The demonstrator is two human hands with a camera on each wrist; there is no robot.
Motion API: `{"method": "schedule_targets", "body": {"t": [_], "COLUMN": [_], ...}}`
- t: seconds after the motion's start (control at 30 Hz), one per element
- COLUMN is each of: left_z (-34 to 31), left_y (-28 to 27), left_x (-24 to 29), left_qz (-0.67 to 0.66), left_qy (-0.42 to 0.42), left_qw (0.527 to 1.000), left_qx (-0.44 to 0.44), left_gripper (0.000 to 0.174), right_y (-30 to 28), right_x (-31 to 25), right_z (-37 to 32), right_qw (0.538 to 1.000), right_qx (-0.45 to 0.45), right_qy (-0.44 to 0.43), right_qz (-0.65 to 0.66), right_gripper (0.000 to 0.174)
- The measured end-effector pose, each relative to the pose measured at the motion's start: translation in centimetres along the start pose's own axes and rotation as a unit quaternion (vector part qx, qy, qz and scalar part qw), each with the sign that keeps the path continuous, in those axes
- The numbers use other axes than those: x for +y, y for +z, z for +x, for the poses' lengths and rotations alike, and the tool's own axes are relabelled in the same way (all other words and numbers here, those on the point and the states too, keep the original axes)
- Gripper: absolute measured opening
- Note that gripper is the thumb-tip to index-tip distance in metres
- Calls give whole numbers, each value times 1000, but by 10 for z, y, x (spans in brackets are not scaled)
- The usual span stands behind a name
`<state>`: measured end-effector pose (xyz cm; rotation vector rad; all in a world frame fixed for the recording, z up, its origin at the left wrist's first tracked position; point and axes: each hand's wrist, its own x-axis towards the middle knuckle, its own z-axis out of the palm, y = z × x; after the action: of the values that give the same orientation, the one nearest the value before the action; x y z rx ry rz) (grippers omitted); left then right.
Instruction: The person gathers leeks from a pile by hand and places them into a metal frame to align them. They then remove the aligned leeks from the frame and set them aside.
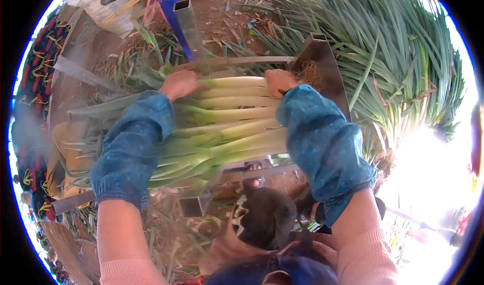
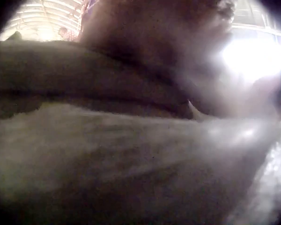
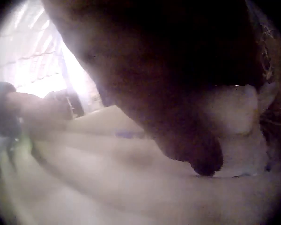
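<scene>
A bundle of long leeks (image 1: 227, 118) lies sideways in a metal frame (image 1: 322, 68), white stalks to the right, green leaves to the left. My left hand (image 1: 179, 84) reaches over the bundle's far side near the middle, fingers curled on the top stalk. My right hand (image 1: 280, 80) grips the far stalks close to the root end, by the frame's end plate. Both forearms wear blue sleeve covers. The left wrist view is a blur of hand (image 2: 154, 37) over pale stalk (image 2: 131, 164). In the right wrist view, my hand (image 3: 168, 70) presses on white stalks (image 3: 107, 178) beside roots (image 3: 276, 108).
A large heap of loose green leeks (image 1: 403, 58) lies at the right. A square metal tube (image 1: 186, 20) stands behind the bundle, and a metal bar (image 1: 70, 202) runs under its near side. Red and yellow ties (image 1: 40, 63) lie at the left. Dry leaf scraps cover the ground (image 1: 171, 234).
</scene>
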<state>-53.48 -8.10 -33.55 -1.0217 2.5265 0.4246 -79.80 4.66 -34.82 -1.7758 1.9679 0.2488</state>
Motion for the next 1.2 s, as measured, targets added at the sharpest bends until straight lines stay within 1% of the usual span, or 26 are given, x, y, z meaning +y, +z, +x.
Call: {"method": "schedule_targets", "body": {"t": [0.03,0.1,0.17,0.27,0.3,0.37,0.4,0.47,0.53,0.57,0.6,0.67,0.7,0.73,0.8,0.83,0.9,0.93,0.97,1.03,1.07,1.1,1.2], "left_z": [-2,-13,-19,-15,-10,-8,-10,-17,-35,-46,-55,-73,-88,-99,-111,-118,-128,-129,-129,-119,-117,-114,-100], "left_y": [-5,-3,0,10,16,16,12,-5,-24,-35,-41,-44,-45,-41,-32,-38,-53,-60,-67,-74,-78,-82,-84], "left_x": [5,17,22,16,12,14,15,23,20,7,-9,-39,-55,-75,-104,-106,-101,-97,-88,-53,-23,-1,17], "left_qz": [-5,-15,-19,-13,-2,4,1,-7,79,71,66,25,2,-4,-18,43,158,111,65,-61,-49,-36,-206], "left_qy": [-15,-37,-38,-17,-8,15,-6,-40,-55,-52,-55,-106,-140,-145,-145,-153,-166,-120,-72,28,87,147,162], "left_qw": [1000,998,995,992,991,986,993,999,995,996,996,993,989,987,980,977,962,968,967,958,948,934,927], "left_qx": [-19,42,87,124,136,164,118,28,30,35,38,42,47,76,136,141,150,193,235,278,301,325,267], "left_gripper": [62,58,55,53,53,51,51,51,47,47,47,45,44,42,42,42,46,51,56,61,60,59,54], "right_y": [12,11,6,2,6,20,26,31,37,35,30,11,-10,-30,-46,-53,-79,-86,-92,-105,-114,-123,-133], "right_x": [-8,-35,-53,-53,-55,-53,-52,-57,-56,-52,-48,-47,-53,-57,-62,-64,-70,-74,-75,-80,-82,-84,-76], "right_z": [-2,-17,-28,-25,-19,-3,5,7,-1,-2,-4,-6,-19,-30,-37,-41,-57,-64,-65,-82,-94,-109,-144], "right_qw": [995,981,979,969,969,970,970,957,940,941,934,921,943,961,972,975,979,979,965,933,913,903,871], "right_qx": [96,191,198,237,224,201,190,231,276,276,286,307,261,213,201,195,194,191,242,327,368,382,426], "right_qy": [8,-14,34,56,91,112,122,141,154,132,141,143,140,138,88,66,-8,-44,-90,-147,-174,-191,-244], "right_qz": [18,10,-29,-28,-59,-77,-86,-106,-131,-142,-161,-191,-150,-110,-89,-80,-59,-46,-41,-43,-44,-41,-26], "right_gripper": [20,17,19,18,20,19,18,21,22,23,23,24,28,33,31,30,28,26,22,21,20,19,19]}}
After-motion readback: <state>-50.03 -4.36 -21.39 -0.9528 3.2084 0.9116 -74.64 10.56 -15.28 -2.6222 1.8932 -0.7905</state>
